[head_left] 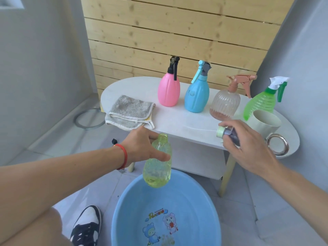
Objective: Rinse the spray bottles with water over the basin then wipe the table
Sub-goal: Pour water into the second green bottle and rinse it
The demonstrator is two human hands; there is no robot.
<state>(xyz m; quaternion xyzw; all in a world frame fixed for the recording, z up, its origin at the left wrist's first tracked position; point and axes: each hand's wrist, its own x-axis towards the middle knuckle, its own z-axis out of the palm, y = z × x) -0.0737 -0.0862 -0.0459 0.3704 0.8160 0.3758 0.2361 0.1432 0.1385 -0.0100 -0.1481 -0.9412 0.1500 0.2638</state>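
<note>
We hold the uncapped yellow bottle [157, 162] in our left hand [142, 148] above the blue basin [124, 206]. At two o'clock of it, our right hand [248, 144] grips its spray head [229, 134] over the white table [177, 121]

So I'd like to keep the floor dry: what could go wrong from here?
The left hand holds the uncapped yellow bottle near the basin's far rim, so a tilt could spill onto the tiles. The right hand holds the removed sprayer top above the table, where it may drip. The cup sits by the table's edge, easy to knock.
</note>
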